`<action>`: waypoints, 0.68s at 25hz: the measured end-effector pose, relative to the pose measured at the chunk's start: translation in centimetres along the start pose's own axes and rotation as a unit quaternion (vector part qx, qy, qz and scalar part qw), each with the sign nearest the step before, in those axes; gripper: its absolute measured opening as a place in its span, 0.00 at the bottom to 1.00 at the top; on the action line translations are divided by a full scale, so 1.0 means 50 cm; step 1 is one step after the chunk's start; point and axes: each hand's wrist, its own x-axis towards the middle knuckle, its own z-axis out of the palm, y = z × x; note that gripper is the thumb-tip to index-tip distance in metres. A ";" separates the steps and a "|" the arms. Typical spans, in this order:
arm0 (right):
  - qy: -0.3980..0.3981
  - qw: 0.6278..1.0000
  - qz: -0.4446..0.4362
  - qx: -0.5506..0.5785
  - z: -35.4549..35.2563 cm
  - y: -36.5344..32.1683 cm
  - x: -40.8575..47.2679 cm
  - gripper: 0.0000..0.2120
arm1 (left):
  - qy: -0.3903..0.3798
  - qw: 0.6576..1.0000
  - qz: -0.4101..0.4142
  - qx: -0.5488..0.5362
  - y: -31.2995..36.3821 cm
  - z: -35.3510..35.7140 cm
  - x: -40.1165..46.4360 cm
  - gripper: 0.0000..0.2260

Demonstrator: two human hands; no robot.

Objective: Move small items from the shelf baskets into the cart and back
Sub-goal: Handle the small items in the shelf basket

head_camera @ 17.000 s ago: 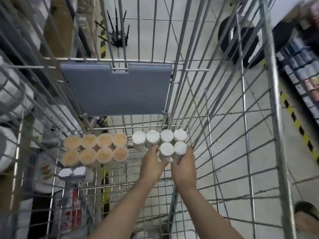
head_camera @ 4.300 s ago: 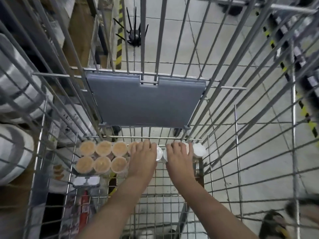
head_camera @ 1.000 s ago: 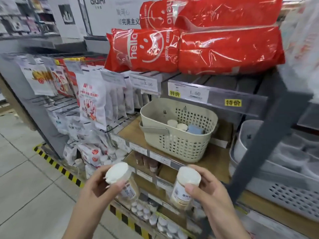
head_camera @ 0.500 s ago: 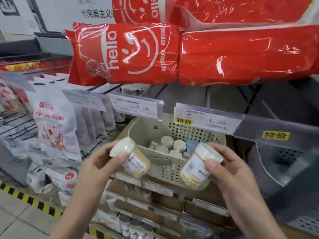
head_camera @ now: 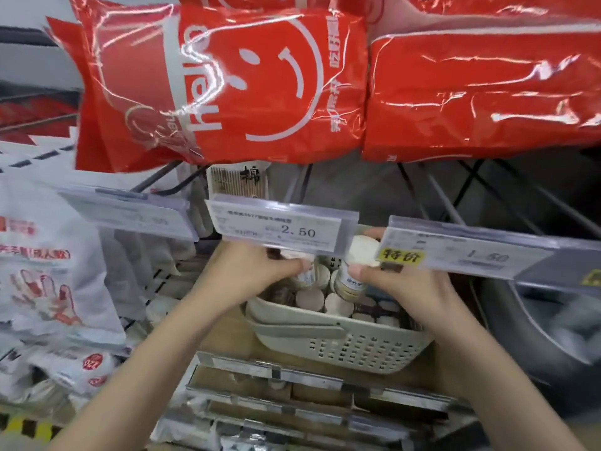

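A: Where do we stand? Both of our hands are over the beige basket (head_camera: pixel 341 346) on the shelf. Our left hand (head_camera: pixel 257 275) has its fingers curled round a small jar (head_camera: pixel 305 276) above the basket's left half; our right hand (head_camera: pixel 403 288) pinches a white-lidded jar (head_camera: pixel 353 275) above the middle of the basket, thumb on its label.

B: So we judge this to be the return leg: two jars about to go into the basket, neither one released yet. Several round white lids (head_camera: pixel 310 299) already sit inside the basket, below the jars we hold.

A: What is left? Setting these two down. The cart is nowhere in view, so we cannot say how many jars wait there, nor how much of the whole job remains.

B: And plenty is hidden. The price tag strip (head_camera: pixel 279 227) above the basket cuts across our left fingers and covers most of that jar; only a bit of its label shows. The yellow tag (head_camera: pixel 400 255) covers the right fingers above the basket's right half.

A: The basket's back wall is out of sight behind the tags. The red bags (head_camera: pixel 227 86) hang well above the basket. To the basket's right, a grey tub (head_camera: pixel 536 320) is too blurred for us to read its contents.
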 end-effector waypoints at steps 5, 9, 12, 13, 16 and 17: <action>-0.042 0.992 0.043 -0.109 0.014 0.027 0.055 0.08 | -0.042 0.997 -0.042 0.055 -0.044 0.012 0.066 0.16; -0.038 0.987 0.071 -0.138 0.023 0.069 0.102 0.13 | -0.073 0.995 -0.024 0.065 -0.057 0.020 0.092 0.20; -0.023 0.986 0.092 -0.135 0.026 0.111 0.134 0.23 | -0.105 0.992 -0.043 0.056 -0.041 0.035 0.102 0.14; -0.019 0.985 0.105 -0.138 0.026 0.123 0.142 0.25 | -0.110 0.992 -0.049 0.049 -0.037 0.040 0.104 0.10; -0.020 0.979 0.105 -0.176 0.028 0.144 0.153 0.26 | -0.128 0.989 -0.044 0.057 -0.028 0.058 0.105 0.10; -0.022 0.977 0.090 -0.190 0.030 0.141 0.152 0.24 | -0.133 0.988 -0.033 0.068 -0.024 0.062 0.103 0.11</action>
